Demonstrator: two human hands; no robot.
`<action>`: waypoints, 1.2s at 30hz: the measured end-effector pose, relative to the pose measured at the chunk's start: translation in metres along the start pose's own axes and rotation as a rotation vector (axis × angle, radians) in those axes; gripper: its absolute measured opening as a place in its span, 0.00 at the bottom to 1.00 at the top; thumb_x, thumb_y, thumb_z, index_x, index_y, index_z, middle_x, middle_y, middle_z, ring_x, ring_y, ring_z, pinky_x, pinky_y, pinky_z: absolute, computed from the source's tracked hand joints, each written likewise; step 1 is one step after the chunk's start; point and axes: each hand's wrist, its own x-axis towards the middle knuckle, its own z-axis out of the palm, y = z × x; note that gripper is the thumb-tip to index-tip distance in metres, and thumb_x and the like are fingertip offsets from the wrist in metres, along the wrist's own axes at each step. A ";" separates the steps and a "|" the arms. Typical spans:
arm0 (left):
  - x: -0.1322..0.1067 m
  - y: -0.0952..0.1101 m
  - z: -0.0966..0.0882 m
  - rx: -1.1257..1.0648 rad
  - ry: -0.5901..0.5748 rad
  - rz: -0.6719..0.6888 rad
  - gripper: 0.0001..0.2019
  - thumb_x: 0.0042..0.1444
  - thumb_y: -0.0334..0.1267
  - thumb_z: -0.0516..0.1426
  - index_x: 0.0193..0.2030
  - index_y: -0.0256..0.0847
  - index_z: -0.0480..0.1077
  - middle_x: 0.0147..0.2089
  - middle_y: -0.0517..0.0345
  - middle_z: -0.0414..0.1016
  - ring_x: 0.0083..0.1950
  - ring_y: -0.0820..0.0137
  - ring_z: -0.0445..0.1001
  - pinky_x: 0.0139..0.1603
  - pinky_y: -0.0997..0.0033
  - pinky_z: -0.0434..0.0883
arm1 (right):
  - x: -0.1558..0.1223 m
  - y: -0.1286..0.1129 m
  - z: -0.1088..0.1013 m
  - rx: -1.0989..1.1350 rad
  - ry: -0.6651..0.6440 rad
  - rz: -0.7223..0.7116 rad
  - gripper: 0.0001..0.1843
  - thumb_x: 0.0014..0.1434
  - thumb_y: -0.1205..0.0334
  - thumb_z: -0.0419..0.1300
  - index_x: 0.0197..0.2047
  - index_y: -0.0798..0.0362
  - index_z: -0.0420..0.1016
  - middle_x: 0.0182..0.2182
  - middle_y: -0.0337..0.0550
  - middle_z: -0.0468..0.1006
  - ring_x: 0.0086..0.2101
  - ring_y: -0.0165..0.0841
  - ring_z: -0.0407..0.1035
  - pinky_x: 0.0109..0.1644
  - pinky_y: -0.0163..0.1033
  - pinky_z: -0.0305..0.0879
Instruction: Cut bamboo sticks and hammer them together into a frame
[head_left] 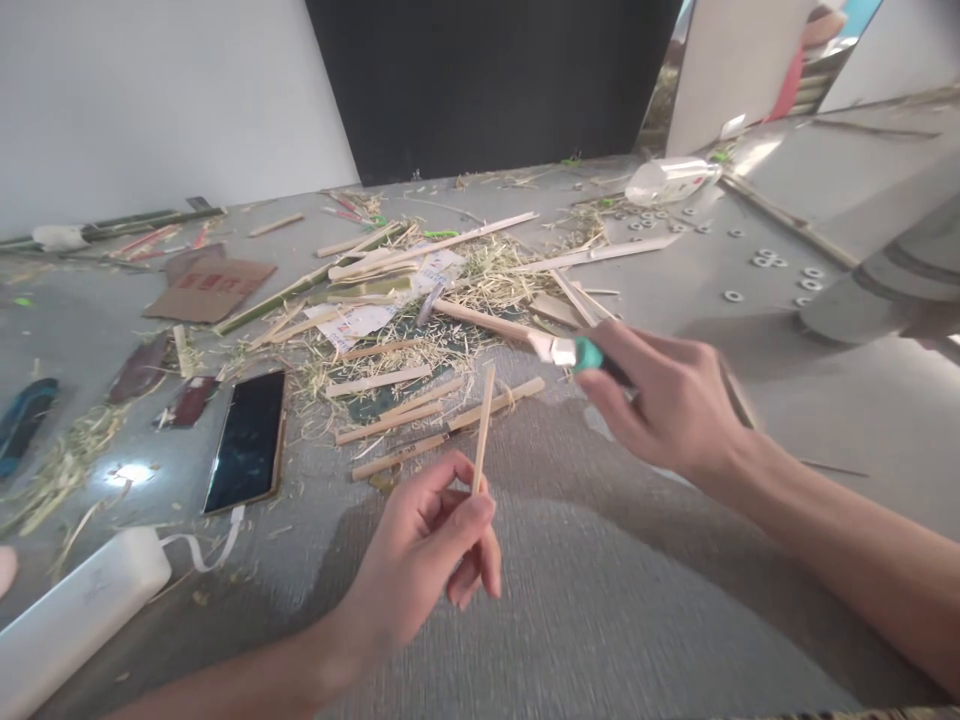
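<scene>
My left hand pinches a thin bamboo strip between thumb and fingers, its free end pointing up. My right hand is closed around a short tool with a green-and-dark handle. A pale, shiny tip points left from it; the exact kind is unclear. Just beyond that tip lies a hammer with a wooden handle, its head among shavings. Several bamboo strips lie beyond my left hand, one longer piece with a tie around it.
A phone is plugged by a white cable into a white power bank at left. Bamboo shavings and cardboard litter the table. To the right are a clear bottle, several small rings and a large grey cylinder.
</scene>
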 end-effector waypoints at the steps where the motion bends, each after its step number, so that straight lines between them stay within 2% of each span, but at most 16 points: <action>1: 0.001 0.000 -0.001 0.002 0.011 0.003 0.15 0.70 0.48 0.57 0.37 0.41 0.62 0.21 0.63 0.75 0.16 0.82 0.60 0.18 0.84 0.59 | -0.002 -0.005 0.002 0.043 -0.023 -0.066 0.12 0.72 0.55 0.51 0.40 0.53 0.68 0.26 0.38 0.71 0.23 0.27 0.58 0.26 0.37 0.51; 4: 0.002 0.000 -0.003 0.014 0.010 0.020 0.14 0.70 0.48 0.56 0.37 0.41 0.63 0.21 0.63 0.75 0.16 0.82 0.61 0.18 0.85 0.59 | -0.008 -0.020 0.008 0.122 -0.117 -0.234 0.13 0.72 0.52 0.52 0.44 0.53 0.69 0.29 0.39 0.72 0.27 0.30 0.62 0.29 0.38 0.56; 7: 0.001 -0.001 -0.002 0.018 -0.012 0.040 0.13 0.71 0.48 0.56 0.39 0.41 0.64 0.21 0.63 0.75 0.16 0.82 0.60 0.18 0.84 0.59 | -0.012 -0.033 0.012 0.154 -0.178 -0.308 0.16 0.73 0.50 0.50 0.45 0.54 0.69 0.30 0.40 0.72 0.28 0.33 0.64 0.31 0.40 0.58; 12: -0.001 -0.002 -0.001 0.032 -0.019 0.044 0.13 0.70 0.47 0.56 0.38 0.41 0.64 0.21 0.63 0.74 0.16 0.82 0.59 0.18 0.83 0.59 | -0.009 -0.036 0.010 0.057 -0.121 -0.342 0.18 0.73 0.49 0.50 0.43 0.55 0.70 0.30 0.42 0.74 0.28 0.33 0.65 0.30 0.40 0.57; 14: -0.003 -0.003 0.001 0.038 -0.032 0.029 0.15 0.70 0.47 0.56 0.36 0.41 0.63 0.21 0.63 0.74 0.16 0.82 0.59 0.18 0.83 0.58 | -0.005 -0.027 0.007 -0.024 -0.072 -0.275 0.16 0.73 0.51 0.52 0.42 0.55 0.70 0.29 0.42 0.75 0.26 0.31 0.66 0.28 0.39 0.56; 18: -0.007 -0.004 0.005 0.045 -0.119 -0.021 0.17 0.69 0.49 0.56 0.34 0.41 0.62 0.19 0.63 0.71 0.17 0.81 0.59 0.18 0.82 0.57 | 0.003 0.003 -0.003 -0.220 0.039 0.065 0.15 0.72 0.54 0.52 0.38 0.54 0.70 0.26 0.39 0.72 0.21 0.26 0.57 0.23 0.36 0.47; 20: -0.007 -0.003 0.005 0.066 -0.085 -0.014 0.17 0.69 0.50 0.56 0.34 0.41 0.62 0.20 0.63 0.72 0.17 0.81 0.59 0.19 0.81 0.57 | 0.004 0.011 -0.005 -0.202 0.076 0.130 0.16 0.73 0.53 0.51 0.37 0.53 0.69 0.24 0.38 0.70 0.20 0.26 0.53 0.23 0.35 0.46; 22: -0.006 -0.001 0.004 0.091 -0.007 0.005 0.16 0.69 0.50 0.56 0.35 0.41 0.62 0.21 0.62 0.73 0.17 0.81 0.59 0.19 0.81 0.58 | 0.003 0.008 -0.004 -0.098 0.068 0.063 0.14 0.73 0.55 0.50 0.37 0.53 0.68 0.23 0.37 0.69 0.19 0.26 0.54 0.22 0.35 0.47; 25: -0.003 0.000 0.001 0.111 0.062 0.028 0.16 0.70 0.50 0.56 0.37 0.41 0.62 0.21 0.62 0.74 0.17 0.80 0.60 0.18 0.80 0.58 | -0.003 -0.014 0.002 0.047 -0.034 -0.140 0.11 0.72 0.55 0.51 0.41 0.52 0.69 0.27 0.39 0.74 0.22 0.28 0.62 0.25 0.36 0.53; 28: -0.003 0.000 0.000 0.127 0.062 0.036 0.14 0.70 0.50 0.55 0.39 0.41 0.63 0.21 0.63 0.74 0.17 0.80 0.60 0.19 0.80 0.59 | -0.009 -0.035 0.006 0.069 -0.162 -0.276 0.13 0.73 0.52 0.50 0.44 0.51 0.69 0.29 0.41 0.75 0.27 0.32 0.67 0.29 0.39 0.59; 30: -0.004 -0.001 0.001 0.138 0.046 0.031 0.14 0.70 0.50 0.55 0.39 0.41 0.63 0.22 0.63 0.74 0.17 0.80 0.60 0.19 0.80 0.59 | -0.010 -0.038 0.007 0.047 -0.173 -0.318 0.15 0.73 0.51 0.50 0.43 0.52 0.70 0.29 0.41 0.75 0.28 0.33 0.68 0.30 0.40 0.60; 32: -0.006 -0.003 0.003 0.145 0.016 0.017 0.15 0.70 0.50 0.55 0.37 0.41 0.63 0.22 0.62 0.74 0.18 0.80 0.60 0.20 0.79 0.58 | -0.007 -0.031 0.005 -0.014 -0.115 -0.281 0.14 0.73 0.52 0.51 0.43 0.53 0.71 0.31 0.42 0.77 0.27 0.32 0.67 0.29 0.39 0.59; 33: -0.007 -0.003 0.004 0.149 -0.004 0.009 0.16 0.70 0.50 0.55 0.36 0.41 0.62 0.22 0.62 0.74 0.18 0.80 0.60 0.20 0.79 0.57 | -0.004 -0.024 0.003 -0.065 -0.078 -0.217 0.14 0.73 0.52 0.52 0.42 0.53 0.71 0.31 0.42 0.78 0.26 0.30 0.66 0.27 0.38 0.56; 36: -0.009 -0.003 0.004 0.170 -0.041 -0.009 0.17 0.70 0.51 0.55 0.34 0.42 0.61 0.21 0.62 0.72 0.18 0.80 0.59 0.20 0.78 0.57 | 0.003 0.001 -0.002 -0.193 0.013 0.091 0.15 0.72 0.52 0.52 0.38 0.52 0.70 0.26 0.39 0.74 0.21 0.27 0.58 0.24 0.37 0.48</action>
